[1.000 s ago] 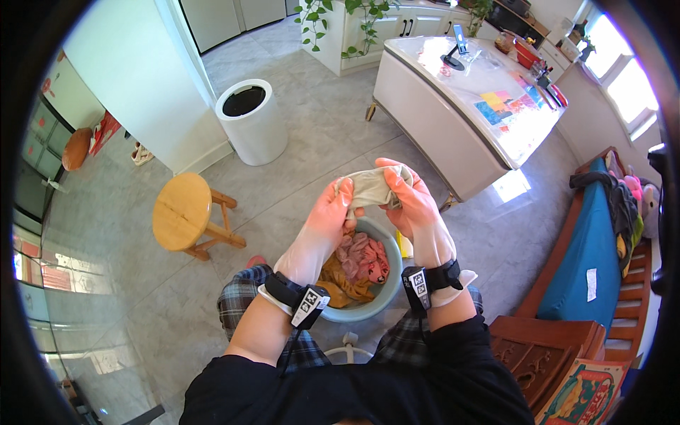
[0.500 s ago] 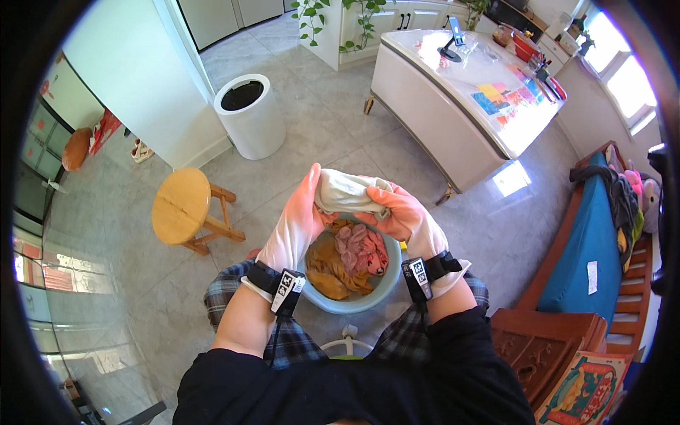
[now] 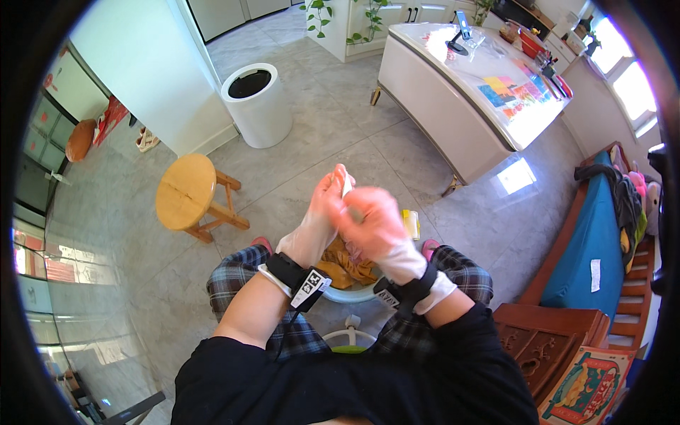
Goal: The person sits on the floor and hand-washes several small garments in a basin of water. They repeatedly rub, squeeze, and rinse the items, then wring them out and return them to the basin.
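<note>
Both hands, in translucent pink-and-white gloves, are together over a pale blue basin (image 3: 340, 297) of mustard and pink clothes (image 3: 342, 273). My left hand (image 3: 324, 209) is closed on white cloth (image 3: 346, 184), mostly hidden by the fingers. My right hand (image 3: 372, 223), blurred by motion, crosses close in front of the left with curled fingers; what it holds, if anything, is hidden. A yellow item (image 3: 411, 224) lies just beyond the basin's right side. A black device is strapped to each wrist.
A wooden stool (image 3: 185, 191) stands left, a white bin (image 3: 255, 110) behind it, and a white table (image 3: 439, 92) beyond at right. A blue-covered bed frame (image 3: 588, 241) with clothes and a carved wooden piece (image 3: 538, 340) are right. My plaid-clad knees (image 3: 460, 276) flank the basin.
The white cloth, earlier spread between both hands, is now bunched and mostly hidden. My hands have drawn together, the right moving leftward in front of the left and covering more of the basin.
</note>
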Tool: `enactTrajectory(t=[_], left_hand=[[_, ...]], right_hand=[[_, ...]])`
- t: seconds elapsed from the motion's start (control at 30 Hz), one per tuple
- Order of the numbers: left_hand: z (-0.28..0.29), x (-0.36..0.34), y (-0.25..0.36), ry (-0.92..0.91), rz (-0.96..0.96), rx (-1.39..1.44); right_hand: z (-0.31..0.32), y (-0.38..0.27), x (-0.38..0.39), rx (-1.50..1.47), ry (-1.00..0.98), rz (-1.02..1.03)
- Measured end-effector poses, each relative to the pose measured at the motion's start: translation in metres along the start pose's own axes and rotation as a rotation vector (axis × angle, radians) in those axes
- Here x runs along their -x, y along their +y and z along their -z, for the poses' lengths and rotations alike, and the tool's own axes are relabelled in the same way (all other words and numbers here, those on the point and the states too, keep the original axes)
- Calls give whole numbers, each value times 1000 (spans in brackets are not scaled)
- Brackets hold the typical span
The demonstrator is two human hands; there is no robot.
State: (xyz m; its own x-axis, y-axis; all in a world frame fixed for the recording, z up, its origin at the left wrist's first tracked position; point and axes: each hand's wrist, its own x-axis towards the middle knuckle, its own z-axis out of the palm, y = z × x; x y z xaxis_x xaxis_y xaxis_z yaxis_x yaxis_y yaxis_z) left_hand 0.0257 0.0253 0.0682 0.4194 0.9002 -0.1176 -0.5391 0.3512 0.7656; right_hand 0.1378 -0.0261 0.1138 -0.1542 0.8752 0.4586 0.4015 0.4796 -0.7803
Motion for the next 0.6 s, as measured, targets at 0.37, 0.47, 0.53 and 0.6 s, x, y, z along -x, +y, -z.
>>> enactTrajectory(t=[0.37, 0.47, 0.53, 0.6], left_hand=[[1, -6, -34, 174, 149, 320], [4, -5, -38, 157, 180, 39], [5, -6, -47, 98, 287, 235], [8, -5, -54, 188, 287, 98]], right_hand=[[-23, 25, -5, 167, 90, -364], [-21, 23, -2, 54, 239, -511], [-14, 20, -8, 133, 275, -656], [-8, 13, -13, 128, 291, -717]])
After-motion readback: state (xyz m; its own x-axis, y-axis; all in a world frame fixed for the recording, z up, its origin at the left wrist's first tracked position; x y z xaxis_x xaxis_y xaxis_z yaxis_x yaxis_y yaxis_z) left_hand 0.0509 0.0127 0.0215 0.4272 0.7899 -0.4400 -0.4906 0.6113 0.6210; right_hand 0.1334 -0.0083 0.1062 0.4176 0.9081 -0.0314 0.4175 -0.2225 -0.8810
